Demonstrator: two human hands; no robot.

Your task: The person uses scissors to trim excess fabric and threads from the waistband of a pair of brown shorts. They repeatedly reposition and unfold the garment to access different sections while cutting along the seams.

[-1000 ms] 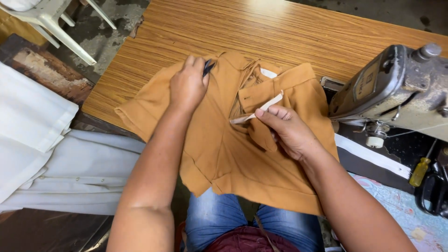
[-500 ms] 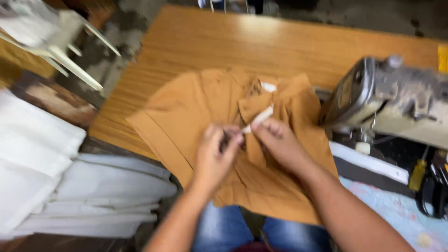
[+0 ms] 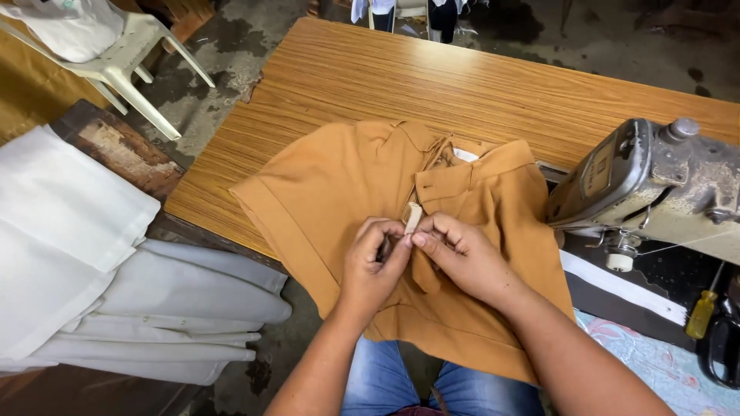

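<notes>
1. A tan shirt (image 3: 347, 192) is spread on the wooden table (image 3: 462, 77), its lower hem hanging off the near edge over the lap.
2. A small pale strip (image 3: 413, 218) is pinched upright at the shirt's placket, just below the collar.
3. The left hand (image 3: 371, 266) is curled closed, fingertips at the strip's base.
4. The right hand (image 3: 462, 258) is closed too, thumb and forefinger pressed on the strip.
5. A grey sewing machine (image 3: 647, 181) is seen right of the shirt; folded white fabric (image 3: 92, 254) is stacked left.
</notes>
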